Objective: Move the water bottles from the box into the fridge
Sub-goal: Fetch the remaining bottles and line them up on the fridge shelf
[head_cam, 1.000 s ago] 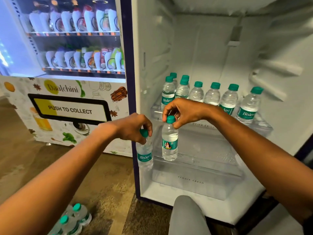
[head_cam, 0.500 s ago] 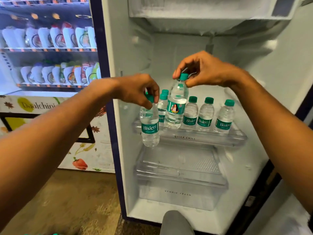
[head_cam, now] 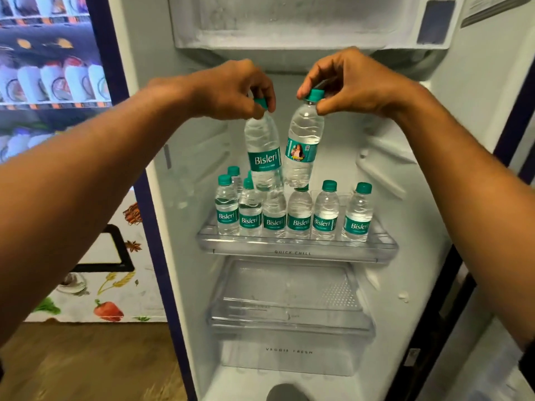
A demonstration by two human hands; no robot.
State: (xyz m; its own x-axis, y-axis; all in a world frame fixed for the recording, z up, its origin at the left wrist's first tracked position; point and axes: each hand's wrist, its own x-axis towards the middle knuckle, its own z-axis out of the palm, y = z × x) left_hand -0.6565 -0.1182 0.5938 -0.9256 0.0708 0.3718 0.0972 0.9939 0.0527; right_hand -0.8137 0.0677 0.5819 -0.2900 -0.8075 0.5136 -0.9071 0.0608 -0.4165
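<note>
My left hand (head_cam: pixel 231 88) pinches the green cap of a clear Bisleri water bottle (head_cam: pixel 263 151), which hangs inside the open fridge (head_cam: pixel 469 146). My right hand (head_cam: pixel 347 82) pinches the cap of a second water bottle (head_cam: pixel 302 149), tilted slightly and almost touching the first. Both bottles hang just above a row of several standing bottles (head_cam: pixel 324 212) on the clear shelf (head_cam: pixel 295 250) marked QUICK CHILL. The box is out of view.
A frosted freezer compartment (head_cam: pixel 289 21) sits right above my hands. Under the shelf is a clear VEGGIE FRESH drawer (head_cam: pixel 289 337). A lit vending machine (head_cam: pixel 58 82) stands left of the fridge, on a brown floor (head_cam: pixel 86 363).
Both hands have lifted their bottles up and further into the fridge, from below the shelf to above the standing row. The view has tilted up, and the box bottles left the frame.
</note>
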